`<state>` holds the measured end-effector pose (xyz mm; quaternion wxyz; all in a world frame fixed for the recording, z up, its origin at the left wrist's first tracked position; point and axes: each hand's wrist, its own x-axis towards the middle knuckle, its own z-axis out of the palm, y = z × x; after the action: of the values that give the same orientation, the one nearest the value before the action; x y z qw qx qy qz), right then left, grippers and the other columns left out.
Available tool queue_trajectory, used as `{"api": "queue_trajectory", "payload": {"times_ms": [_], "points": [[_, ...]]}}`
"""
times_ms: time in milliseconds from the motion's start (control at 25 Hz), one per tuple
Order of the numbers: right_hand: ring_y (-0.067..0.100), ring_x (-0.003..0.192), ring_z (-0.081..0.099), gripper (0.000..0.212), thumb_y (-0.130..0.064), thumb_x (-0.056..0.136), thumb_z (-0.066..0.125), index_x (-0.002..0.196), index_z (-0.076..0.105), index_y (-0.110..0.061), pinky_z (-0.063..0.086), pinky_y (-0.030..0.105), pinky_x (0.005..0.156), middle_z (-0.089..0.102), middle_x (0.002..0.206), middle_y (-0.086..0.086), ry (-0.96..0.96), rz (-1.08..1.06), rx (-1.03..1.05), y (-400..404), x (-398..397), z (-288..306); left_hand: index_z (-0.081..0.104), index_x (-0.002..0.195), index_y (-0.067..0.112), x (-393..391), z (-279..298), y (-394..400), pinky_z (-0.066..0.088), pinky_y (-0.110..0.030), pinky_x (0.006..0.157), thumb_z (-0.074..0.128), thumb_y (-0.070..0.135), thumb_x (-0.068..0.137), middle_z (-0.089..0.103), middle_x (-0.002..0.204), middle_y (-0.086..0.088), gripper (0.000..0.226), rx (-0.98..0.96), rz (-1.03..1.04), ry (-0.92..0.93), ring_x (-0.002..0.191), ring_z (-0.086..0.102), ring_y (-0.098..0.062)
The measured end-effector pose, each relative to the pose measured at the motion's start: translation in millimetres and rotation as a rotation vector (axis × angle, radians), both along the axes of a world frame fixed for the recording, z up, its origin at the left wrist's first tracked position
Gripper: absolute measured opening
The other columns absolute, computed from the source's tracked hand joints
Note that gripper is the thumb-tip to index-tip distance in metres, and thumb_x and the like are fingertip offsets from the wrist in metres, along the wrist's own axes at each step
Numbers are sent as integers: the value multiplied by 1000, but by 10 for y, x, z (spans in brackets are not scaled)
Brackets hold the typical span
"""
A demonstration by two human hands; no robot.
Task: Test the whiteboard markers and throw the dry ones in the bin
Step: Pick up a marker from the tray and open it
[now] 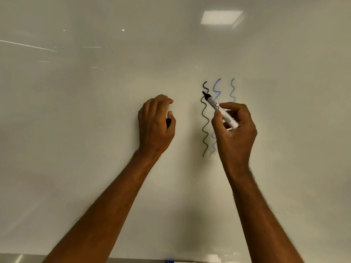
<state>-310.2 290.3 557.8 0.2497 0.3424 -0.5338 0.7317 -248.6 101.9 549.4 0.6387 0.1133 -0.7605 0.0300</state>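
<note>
Right hand (pixel 234 128) pinches marker (pixel 221 111), tip at 11 o'clock; left hand (pixel 155 124) curls round cap (pixel 168 122). Risk: smudging black squiggle (pixel 205 126).

Left hand (pixel 156 124): fingers curled, mid-frame, forearm rising from lower left.
Right hand (pixel 234 128): fingers pinched together, right of centre, forearm from lower right.

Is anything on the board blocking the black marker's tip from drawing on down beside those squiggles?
Nothing visible does. The right hand holds the marker with its tip at the black wavy line on the whiteboard. The left hand, gripping the black cap, rests well to the side.
</note>
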Motion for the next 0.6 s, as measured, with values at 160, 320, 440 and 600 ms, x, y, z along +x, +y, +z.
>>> {"api": "queue_trajectory", "payload": {"times_ms": [160, 320, 440, 600], "points": [[18, 65, 63, 7, -21, 93, 69, 93, 64, -16, 52, 35, 58, 65, 82, -12, 129, -144, -52, -167, -62, 94, 55, 140, 11, -136, 12, -220, 30, -50, 117, 56, 19, 93, 44, 155, -11, 48, -115, 124, -60, 143, 39, -33], [12, 64, 62, 9, -27, 96, 65, 98, 68, -19, 48, 24, 60, 68, 82, -12, 267, -332, 4, -342, -108, 136, 48, 149, 11, -222, -131, -353, 21, -54, 122, 54, 24, 97, 34, 161, -13, 54, -188, 184, -71, 151, 27, -35], [6, 79, 67, 22, -32, 99, 62, 110, 74, -18, 46, 12, 71, 75, 98, -9, 328, -437, 33, -474, -174, 131, 47, 149, 11, -235, -153, -371, 22, -55, 122, 52, 26, 98, 33, 161, -13, 54, -201, 193, -62, 151, 26, -35], [5, 83, 66, 24, -33, 100, 62, 113, 75, -18, 49, 14, 72, 75, 100, -8, 359, -451, 82, -578, -210, 58, 48, 148, 11, -239, -174, -393, 23, -56, 121, 54, 26, 98, 34, 161, -14, 53, -206, 181, -60, 151, 27, -35]]}}
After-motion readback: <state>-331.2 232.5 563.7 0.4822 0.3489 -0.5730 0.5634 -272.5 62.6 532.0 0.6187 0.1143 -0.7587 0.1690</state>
